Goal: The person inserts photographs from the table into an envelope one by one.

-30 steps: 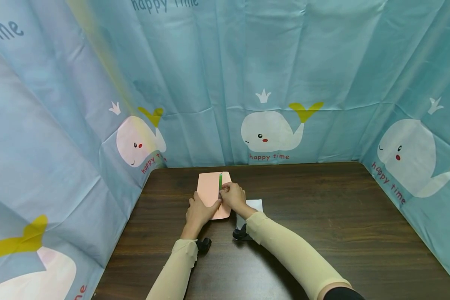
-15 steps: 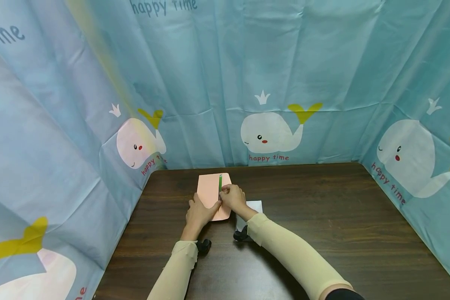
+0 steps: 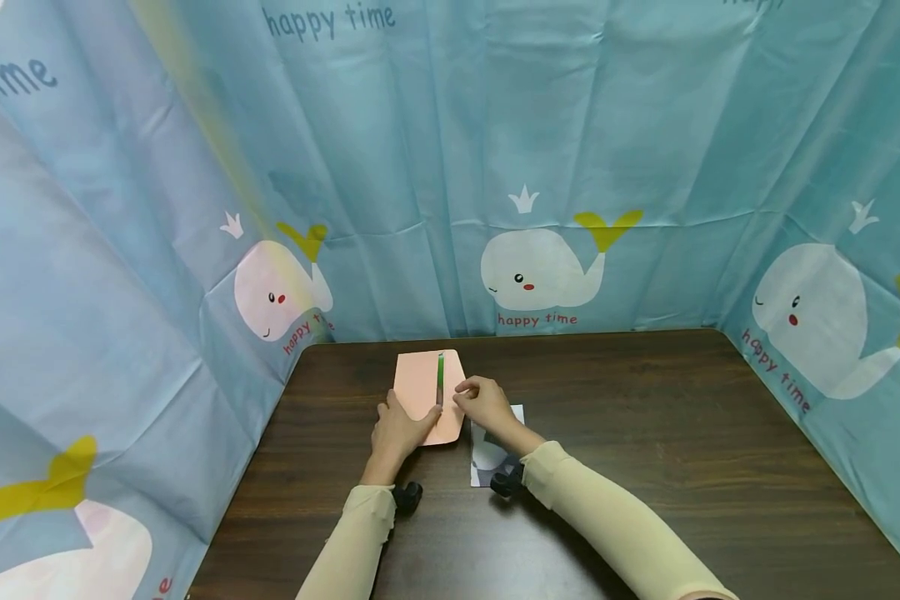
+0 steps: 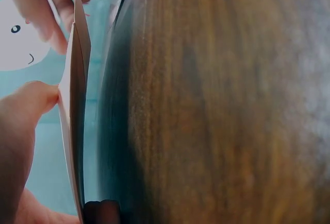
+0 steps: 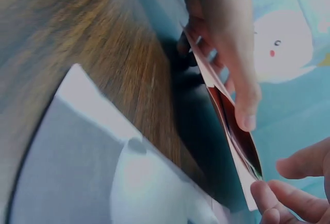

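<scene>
My left hand (image 3: 399, 432) grips a pale pink envelope (image 3: 417, 380) by its near left side. In the right wrist view, the thumb presses beside its mouth while other fingers go behind it. The envelope's long opening gapes; a narrow green and brownish strip (image 3: 440, 377) shows inside it. The flap (image 3: 452, 423) spreads out to the right. My right hand (image 3: 487, 403) is at the flap's edge, thumb and fingers parted with nothing between them. In the left wrist view, the envelope (image 4: 77, 105) is seen edge-on above the table.
A grey and white printed sheet (image 3: 487, 454) lies on the dark wooden table (image 3: 645, 433), partly under my right wrist. A blue curtain (image 3: 390, 275) with whale prints stands along the table's back and sides. Black camera mounts (image 3: 407, 497) sit at both wrists.
My right hand has drawn back to the right from the envelope's opening, its fingers parted, uncovering more of the strip and the printed sheet. My left hand keeps its grip in place.
</scene>
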`<state>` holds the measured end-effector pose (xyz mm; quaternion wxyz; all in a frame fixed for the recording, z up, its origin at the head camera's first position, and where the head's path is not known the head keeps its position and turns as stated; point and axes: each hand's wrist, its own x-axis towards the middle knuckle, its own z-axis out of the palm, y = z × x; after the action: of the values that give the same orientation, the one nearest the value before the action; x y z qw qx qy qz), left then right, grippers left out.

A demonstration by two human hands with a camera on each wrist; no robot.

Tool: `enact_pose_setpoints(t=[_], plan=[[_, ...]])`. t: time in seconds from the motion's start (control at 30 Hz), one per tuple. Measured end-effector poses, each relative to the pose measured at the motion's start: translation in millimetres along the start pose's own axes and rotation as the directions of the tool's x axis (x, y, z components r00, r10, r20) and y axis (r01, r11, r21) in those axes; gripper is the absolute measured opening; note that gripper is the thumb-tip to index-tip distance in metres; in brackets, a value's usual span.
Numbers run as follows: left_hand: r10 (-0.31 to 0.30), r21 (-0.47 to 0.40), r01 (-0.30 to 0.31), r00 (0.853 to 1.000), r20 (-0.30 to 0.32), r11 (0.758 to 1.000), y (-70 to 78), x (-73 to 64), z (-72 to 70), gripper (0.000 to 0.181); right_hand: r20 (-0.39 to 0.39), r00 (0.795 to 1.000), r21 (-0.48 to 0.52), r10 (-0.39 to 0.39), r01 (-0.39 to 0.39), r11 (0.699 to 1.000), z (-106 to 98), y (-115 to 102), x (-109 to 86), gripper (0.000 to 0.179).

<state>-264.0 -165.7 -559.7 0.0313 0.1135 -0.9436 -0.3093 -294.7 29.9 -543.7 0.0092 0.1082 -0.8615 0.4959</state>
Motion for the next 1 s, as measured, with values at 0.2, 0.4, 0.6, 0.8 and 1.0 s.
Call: enact_pose_setpoints(t=[0.2,0.4,0.6,0.8,1.0], plan=[[-0.004,0.001,0.004,1.000,0.007,1.000,-0.7,-0.2,-0.5,0.118,-0.001,1.000,-0.009,-0.001,0.001,1.000,-21,6,-14.9,0.017],[0.016,-0.002,-0.016,1.000,-0.002,1.000,-0.1,1.3,-1.5,0.118,-0.004,1.000,-0.015,0.001,-0.001,1.000,-43,9,-28.1,0.019],[0.026,0.003,-0.026,1.000,-0.006,1.000,-0.9,1.3,-0.5,0.118,-0.007,1.000,-0.035,0.016,-0.017,0.999,-62,15,-43.3,0.022],[0.022,0.006,-0.022,1.000,0.000,1.000,-1.6,1.7,-0.3,0.120,0.001,0.998,-0.067,0.060,-0.059,0.996,-76,22,-60.5,0.025],[0.003,-0.002,-0.003,1.000,0.012,1.000,-1.5,1.3,0.2,0.120,-0.002,0.997,-0.123,0.076,-0.076,0.990,-84,30,-79.4,0.028]])
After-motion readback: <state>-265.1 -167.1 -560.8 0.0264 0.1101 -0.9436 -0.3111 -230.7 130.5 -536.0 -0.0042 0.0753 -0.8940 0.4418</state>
